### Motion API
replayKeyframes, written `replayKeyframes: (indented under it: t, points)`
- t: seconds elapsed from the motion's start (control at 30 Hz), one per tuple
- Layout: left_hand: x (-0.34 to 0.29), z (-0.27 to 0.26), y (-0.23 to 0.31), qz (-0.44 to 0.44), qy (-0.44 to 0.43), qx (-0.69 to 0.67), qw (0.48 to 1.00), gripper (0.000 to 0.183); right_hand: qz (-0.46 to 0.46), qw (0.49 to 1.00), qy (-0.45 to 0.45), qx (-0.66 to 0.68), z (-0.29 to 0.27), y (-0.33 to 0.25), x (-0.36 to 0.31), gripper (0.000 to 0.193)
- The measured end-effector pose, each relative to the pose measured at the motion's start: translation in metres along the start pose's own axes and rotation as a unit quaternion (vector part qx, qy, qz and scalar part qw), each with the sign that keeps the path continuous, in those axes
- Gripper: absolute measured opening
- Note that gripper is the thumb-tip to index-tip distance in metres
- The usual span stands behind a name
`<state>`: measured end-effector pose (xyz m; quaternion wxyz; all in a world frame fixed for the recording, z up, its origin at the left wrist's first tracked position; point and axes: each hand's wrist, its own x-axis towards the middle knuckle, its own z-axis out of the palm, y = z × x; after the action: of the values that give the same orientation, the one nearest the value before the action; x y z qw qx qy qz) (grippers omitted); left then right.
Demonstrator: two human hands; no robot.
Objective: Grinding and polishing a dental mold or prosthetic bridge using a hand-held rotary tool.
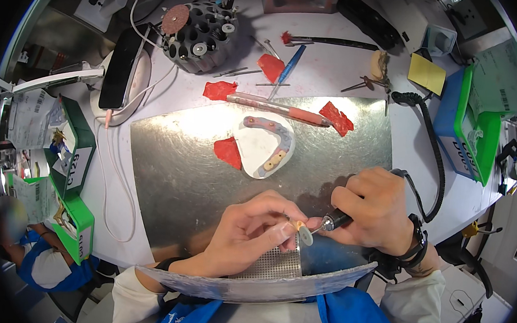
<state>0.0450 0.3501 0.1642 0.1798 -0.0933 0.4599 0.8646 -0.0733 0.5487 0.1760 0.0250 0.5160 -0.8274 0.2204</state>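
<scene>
Tooth piece (296, 225) pinched over metal sheet (179, 167), white bench (339, 64), cluttered workshop

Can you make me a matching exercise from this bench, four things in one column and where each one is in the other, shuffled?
Things:
1. dental cast
2. rotary handpiece
3. bur holder
4. yellow notepad

Places:
A. far right of the bench, beside the blue tray
B. middle of the metal sheet
C. gripped in the right hand
D. far side of the bench, beside the phone

Pairs: 1-B, 2-C, 3-D, 4-A
</scene>
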Motion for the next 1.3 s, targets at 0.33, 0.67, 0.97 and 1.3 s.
replayKeyframes:
  t: [0.33, 0.67, 0.97, 1.3]
  points:
    - [-0.003, -0.003, -0.001, 0.024, -0.018, 0.014, 0.999, 0.021, 0.029, 0.999, 0.024, 0.01, 0.0, 0.003, 0.0, 0.05]
    - [-0.005, -0.002, -0.001, 0.004, -0.004, -0.007, 1.0, 0.028, 0.011, 1.0, 0.028, 0.001, 0.001, 0.004, 0.002, 0.049]
    - [-0.004, 0.001, 0.008, -0.04, 0.013, 0.036, 0.998, 0.025, 0.018, 1.0, 0.014, -0.002, 0.0, 0.002, 0.002, 0.044]
    - [-0.005, -0.002, 0.002, 0.002, -0.002, 0.008, 1.0, 0.029, 0.013, 1.0, 0.006, 0.009, 0.001, 0.003, 0.0, 0.043]
